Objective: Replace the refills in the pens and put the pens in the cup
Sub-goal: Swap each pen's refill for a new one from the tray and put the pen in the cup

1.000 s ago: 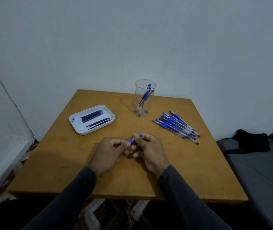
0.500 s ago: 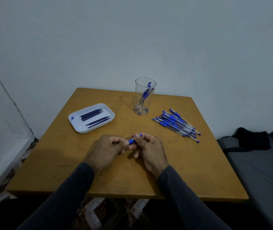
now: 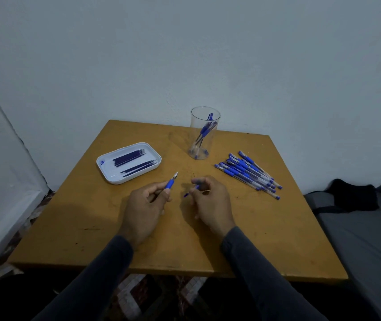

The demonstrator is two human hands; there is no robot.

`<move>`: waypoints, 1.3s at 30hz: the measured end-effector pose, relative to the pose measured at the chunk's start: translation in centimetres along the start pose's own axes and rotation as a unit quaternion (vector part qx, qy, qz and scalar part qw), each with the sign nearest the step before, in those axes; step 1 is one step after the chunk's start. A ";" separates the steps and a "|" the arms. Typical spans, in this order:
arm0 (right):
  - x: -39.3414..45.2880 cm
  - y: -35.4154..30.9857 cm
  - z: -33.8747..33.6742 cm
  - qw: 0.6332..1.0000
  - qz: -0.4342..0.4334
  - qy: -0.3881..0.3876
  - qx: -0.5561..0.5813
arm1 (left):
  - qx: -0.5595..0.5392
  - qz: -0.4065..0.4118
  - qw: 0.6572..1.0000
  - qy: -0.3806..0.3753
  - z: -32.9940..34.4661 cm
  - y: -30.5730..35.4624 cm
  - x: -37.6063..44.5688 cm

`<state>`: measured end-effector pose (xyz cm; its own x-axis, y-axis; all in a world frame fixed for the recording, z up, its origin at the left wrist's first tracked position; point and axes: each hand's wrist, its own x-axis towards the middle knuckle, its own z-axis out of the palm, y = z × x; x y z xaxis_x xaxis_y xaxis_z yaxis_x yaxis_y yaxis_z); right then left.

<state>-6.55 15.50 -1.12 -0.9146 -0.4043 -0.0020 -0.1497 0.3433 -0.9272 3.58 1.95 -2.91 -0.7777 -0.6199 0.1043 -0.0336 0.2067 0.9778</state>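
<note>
Step in hand: a pen taken apart for its refill.
- Left hand: fingers curled round the pen, gripping it by the blue grip section, metal tip pointing up and away toward the tray. The barrel is hidden in the palm.
- Right hand: thumb and forefinger pinch a small blue piece, apparently the pen's cap, though it is too small and shadowed to be sure; the other fingers are loosely curled.
- The two hands are apart, just above the table.

Stock on the table:
- White tray, far left: dark blue refills lying in two loose groups.
- Clear plastic cup, at the far edge, centre: a few blue pens stand tilted inside.
- Heap of blue pens, right of the cup, lying flat and overlapping, seemingly awaiting attention.

Next move, as judged: the front section must be unscrewed from the barrel and the old refill drawn out. That calls for a free right hand, so the small piece may need setting down first. A fresh refill then comes from the tray, well to the left.

Surface and room: square ochre wooden table, scuffed, pushed against a pale grey wall. A white door frame stands at left. At right, a grey mattress with a black cloth on it. Patterned floor tiles show beneath the near edge.
</note>
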 end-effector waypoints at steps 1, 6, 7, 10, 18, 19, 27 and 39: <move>0.2 0.0 0.1 0.999 -0.013 0.002 -0.041 | 0.004 0.006 1.000 -0.001 0.0 0.2 0.0; 0.9 -0.2 0.5 0.986 -0.044 0.007 -0.159 | 0.052 0.040 0.998 0.000 -0.4 0.2 0.1; 1.0 -0.1 0.6 0.985 -0.042 0.007 -0.170 | 0.060 0.044 0.997 -0.003 -0.4 0.0 0.1; 1.3 0.4 1.1 0.982 -0.023 0.005 -0.186 | 0.075 0.058 0.995 -0.013 -0.5 -0.5 0.0; 0.9 0.1 0.1 0.996 -0.005 0.019 -0.085 | 0.112 0.088 0.989 -0.039 -0.3 -0.5 0.0; 0.8 -0.1 -0.1 1.000 0.021 -0.003 -0.011 | 0.120 0.091 0.988 -0.042 -0.3 -0.5 0.0; 0.2 -0.6 -1.2 0.992 0.044 -0.077 0.090 | 0.141 0.126 0.979 -0.072 0.2 -0.5 -0.1; 0.1 -0.4 -2.3 0.992 0.040 -0.106 0.049 | 0.138 0.130 0.979 -0.072 0.1 -0.9 -0.1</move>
<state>-7.41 17.25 0.15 -0.8213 -0.5516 -0.1460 -0.0327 0.3011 -0.9530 3.58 1.90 -3.83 -0.8625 -0.4103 0.2962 0.0241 0.5514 0.8339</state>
